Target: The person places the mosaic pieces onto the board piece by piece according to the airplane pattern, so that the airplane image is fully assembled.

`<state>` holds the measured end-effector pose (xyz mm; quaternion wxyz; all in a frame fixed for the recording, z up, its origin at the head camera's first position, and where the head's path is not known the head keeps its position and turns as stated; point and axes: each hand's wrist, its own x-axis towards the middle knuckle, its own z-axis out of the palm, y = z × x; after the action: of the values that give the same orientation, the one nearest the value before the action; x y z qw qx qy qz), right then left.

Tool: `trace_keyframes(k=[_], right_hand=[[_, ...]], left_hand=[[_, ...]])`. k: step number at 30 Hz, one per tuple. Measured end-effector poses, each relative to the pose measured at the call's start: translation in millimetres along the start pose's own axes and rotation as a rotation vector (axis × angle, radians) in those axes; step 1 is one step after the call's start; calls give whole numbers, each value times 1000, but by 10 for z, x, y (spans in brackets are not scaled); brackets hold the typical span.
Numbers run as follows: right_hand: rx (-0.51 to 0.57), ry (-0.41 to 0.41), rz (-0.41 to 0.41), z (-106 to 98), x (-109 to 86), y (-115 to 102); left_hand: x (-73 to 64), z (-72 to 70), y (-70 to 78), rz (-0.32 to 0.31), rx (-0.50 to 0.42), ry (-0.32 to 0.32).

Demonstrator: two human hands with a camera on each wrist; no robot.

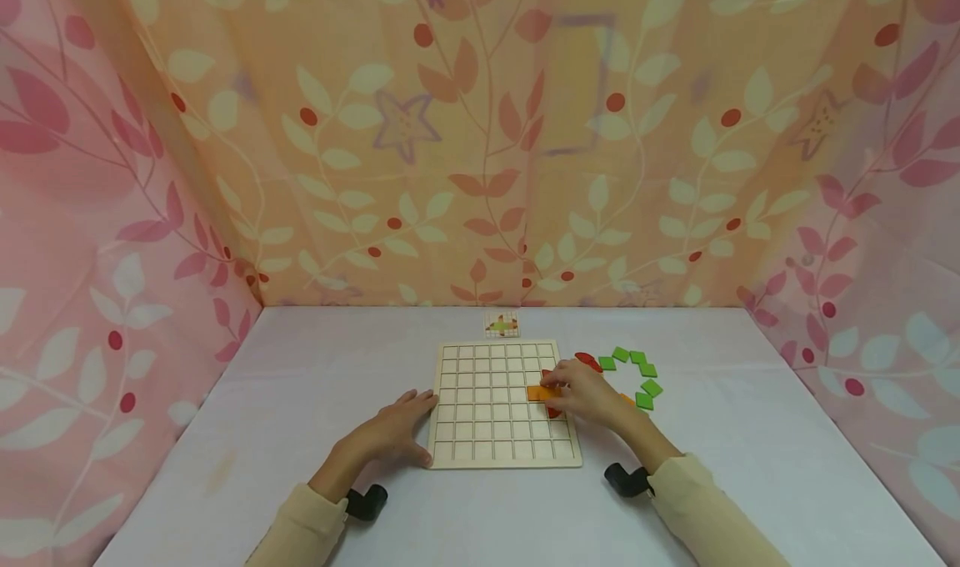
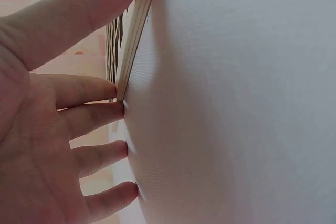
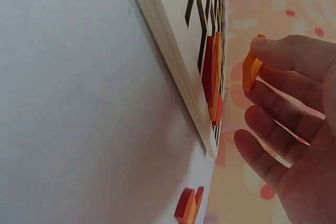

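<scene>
A pale wooden grid board [image 1: 487,449] lies flat on the white table. My left hand [image 1: 393,429] rests at its left side, fingers spread and straight, the thumb at the near corner and fingertips along the edge. Over the board's right part, my right hand [image 1: 588,392] pinches an orange tile [image 3: 252,73] between thumb and fingers, raised above the surface in the right wrist view. Below that hand, an orange piece [image 1: 534,393] and a red piece [image 1: 553,413] lie on the grid, partly hidden by the fingers.
Right of the board, several green square tiles [image 1: 637,357] form a loose ring, with red pieces [image 1: 585,358] and an orange piece [image 1: 627,398] close by. A small picture card [image 1: 501,325] sits behind the board. Patterned cloth [image 1: 480,133] encloses the table.
</scene>
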<state>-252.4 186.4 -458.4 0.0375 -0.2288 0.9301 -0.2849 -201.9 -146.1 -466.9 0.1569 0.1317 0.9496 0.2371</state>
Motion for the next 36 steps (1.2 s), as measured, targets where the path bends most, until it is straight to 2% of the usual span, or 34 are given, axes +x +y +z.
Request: trace_keyframes(k=[6,13,23,36], right_hand=[[-75,-50,-22,50,30,-77],[-99,-109,51,127,41,-140],[-202,-120,-61,137,30,-180],[-187,-120,-62,153,49,-174]], left_hand=[[1,2,6,1,2,-1],[7,-3,2,-2,1,-4],[23,6,-5,14,8,-2],[13,3,-2,15,14,-7]])
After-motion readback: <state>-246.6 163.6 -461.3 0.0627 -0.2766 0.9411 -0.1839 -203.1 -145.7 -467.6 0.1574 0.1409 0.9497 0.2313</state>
